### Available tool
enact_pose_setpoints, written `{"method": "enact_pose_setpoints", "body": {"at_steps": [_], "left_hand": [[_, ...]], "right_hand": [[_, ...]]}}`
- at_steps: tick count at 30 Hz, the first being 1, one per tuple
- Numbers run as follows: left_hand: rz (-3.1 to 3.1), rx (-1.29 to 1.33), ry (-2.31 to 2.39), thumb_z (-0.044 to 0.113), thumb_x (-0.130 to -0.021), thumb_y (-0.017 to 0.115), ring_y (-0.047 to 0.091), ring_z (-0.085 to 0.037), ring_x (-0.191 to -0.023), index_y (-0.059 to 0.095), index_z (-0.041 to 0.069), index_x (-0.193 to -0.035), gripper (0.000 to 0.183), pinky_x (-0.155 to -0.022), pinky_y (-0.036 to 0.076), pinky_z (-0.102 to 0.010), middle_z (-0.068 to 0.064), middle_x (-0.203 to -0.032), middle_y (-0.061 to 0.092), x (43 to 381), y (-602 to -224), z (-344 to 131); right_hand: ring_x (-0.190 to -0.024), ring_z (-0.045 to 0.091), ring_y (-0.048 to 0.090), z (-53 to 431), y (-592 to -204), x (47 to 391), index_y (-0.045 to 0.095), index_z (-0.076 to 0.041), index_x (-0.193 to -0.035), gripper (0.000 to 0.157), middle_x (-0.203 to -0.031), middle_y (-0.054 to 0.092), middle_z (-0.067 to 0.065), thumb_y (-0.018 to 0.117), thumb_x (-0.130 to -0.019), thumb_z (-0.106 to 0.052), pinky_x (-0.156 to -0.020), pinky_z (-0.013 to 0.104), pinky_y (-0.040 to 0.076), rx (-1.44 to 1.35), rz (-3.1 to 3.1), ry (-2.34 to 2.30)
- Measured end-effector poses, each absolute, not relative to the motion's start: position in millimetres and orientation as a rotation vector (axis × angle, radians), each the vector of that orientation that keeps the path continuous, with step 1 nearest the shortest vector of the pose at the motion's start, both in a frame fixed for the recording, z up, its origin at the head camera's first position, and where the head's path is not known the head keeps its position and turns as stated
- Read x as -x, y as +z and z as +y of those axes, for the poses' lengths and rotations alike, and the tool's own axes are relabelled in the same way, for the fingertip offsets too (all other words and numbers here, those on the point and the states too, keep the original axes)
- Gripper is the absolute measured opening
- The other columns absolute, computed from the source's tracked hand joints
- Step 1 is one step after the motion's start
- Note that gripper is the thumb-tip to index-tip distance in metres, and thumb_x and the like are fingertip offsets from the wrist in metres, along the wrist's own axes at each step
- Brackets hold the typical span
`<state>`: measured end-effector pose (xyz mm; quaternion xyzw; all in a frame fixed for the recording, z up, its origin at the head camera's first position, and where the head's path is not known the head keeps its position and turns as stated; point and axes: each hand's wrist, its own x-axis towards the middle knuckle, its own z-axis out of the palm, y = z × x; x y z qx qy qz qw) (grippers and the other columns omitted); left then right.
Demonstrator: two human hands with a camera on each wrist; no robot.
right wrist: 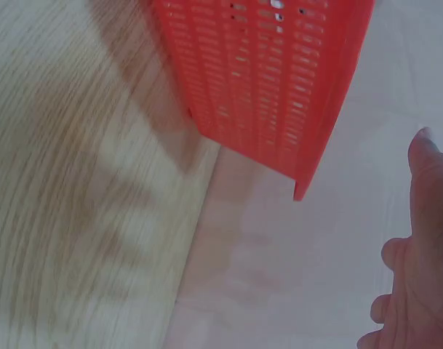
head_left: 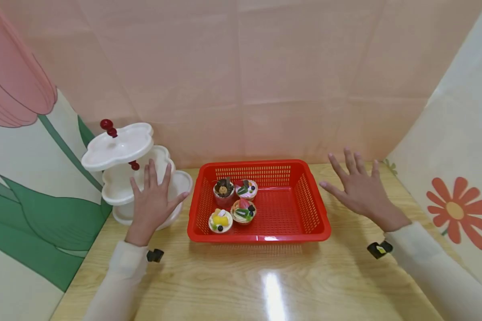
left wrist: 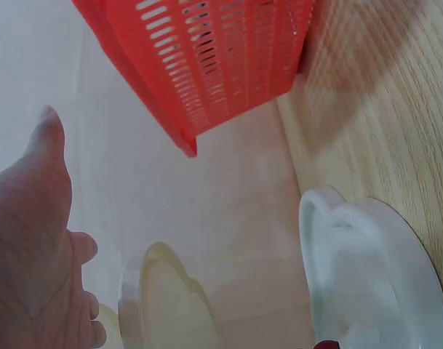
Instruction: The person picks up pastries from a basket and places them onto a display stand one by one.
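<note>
A red plastic basket (head_left: 261, 238) stands on the wooden table with several small cupcakes inside, grouped at its left. Among them are a chocolate-topped cupcake (head_left: 223, 191) and one with yellow fruit (head_left: 220, 221). To the left is a white tiered cake stand (head_left: 122, 145) with red knobs. My left hand (head_left: 152, 205) hovers in front of the stand, fingers spread, holding nothing. Off the basket's right side, my right hand (head_left: 360, 189) is raised with spread fingers and nothing in it. Both wrist views show the basket's perforated side wall (left wrist: 228, 58) beyond the hand.
The wooden table (head_left: 209, 285) reaches back to a pinkish cloth backdrop (head_left: 265, 89). Side panels carry a printed tulip (head_left: 16, 71) at left and a red flower (head_left: 454, 210) at right. A black wrist device (head_left: 380, 249) sits by the right cuff.
</note>
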<state>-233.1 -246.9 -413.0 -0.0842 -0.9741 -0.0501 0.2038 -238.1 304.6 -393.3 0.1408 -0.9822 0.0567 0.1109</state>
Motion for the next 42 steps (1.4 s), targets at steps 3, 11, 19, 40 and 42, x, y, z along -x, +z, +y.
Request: {"method": "enact_pose_setpoints", "body": {"at_steps": [3,11,19,40,42], "left_hand": [[-2.713,0.245,-0.143,0.078,-0.091,0.043,0.004,-0.044,-0.153,0.025,0.016,-0.162,0.096,-0.113,-0.002,-0.076,-0.026,-0.166,-0.004,231.7,-411.8,-245.1],[-2.7,0.301,-0.124,0.066,-0.093,0.057,-0.002,-0.039,-0.155,0.028,0.014,-0.161,0.09,-0.116,0.001,-0.073,-0.025,-0.167,-0.003,227.8,-406.1,-237.7],[-2.775,0.447,-0.25,0.067,-0.097,0.049,0.003,-0.039,-0.155,0.022,0.014,-0.162,0.088,-0.119,0.011,-0.067,-0.023,-0.168,0.002,222.9,-400.6,-224.7],[-2.87,0.671,-0.556,0.071,-0.094,0.05,0.02,-0.031,-0.153,0.015,0.024,-0.164,0.091,-0.12,0.026,-0.053,-0.004,-0.169,0.012,240.9,-390.7,-199.9],[-2.882,0.673,-0.541,0.071,-0.094,0.051,0.019,-0.03,-0.154,0.018,0.022,-0.164,0.092,-0.122,0.021,-0.051,-0.005,-0.169,0.014,243.8,-389.8,-197.1]], "right_hand": [[-0.151,0.05,-0.004,301.8,-395.1,235.8,-0.001,-0.026,-0.164,0.087,-0.167,-0.015,0.015,0.043,-0.1,-0.065,-0.109,0.076,-0.013,-0.442,-2.881,0.157],[-0.152,0.047,-0.001,288.6,-398.6,215.4,-0.005,-0.022,-0.163,0.089,-0.168,-0.012,0.015,0.049,-0.102,-0.057,-0.112,0.075,-0.008,-0.531,-2.878,0.315],[-0.152,0.047,0.01,276.1,-406.9,194.8,0.004,-0.014,-0.164,0.085,-0.169,-0.002,0.015,0.052,-0.103,-0.049,-0.119,0.066,0.008,-0.567,-2.882,0.567],[-0.149,0.049,0.018,245.3,-418.7,173.9,-0.003,-0.015,-0.163,0.086,-0.169,-0.011,0.003,0.051,-0.104,-0.047,-0.103,0.073,0.035,-0.537,-2.939,0.899],[-0.15,0.047,0.017,243.8,-420.0,175.3,-0.001,-0.014,-0.163,0.086,-0.169,-0.01,0.001,0.052,-0.104,-0.048,-0.106,0.072,0.032,-0.556,-2.932,0.89]]}}
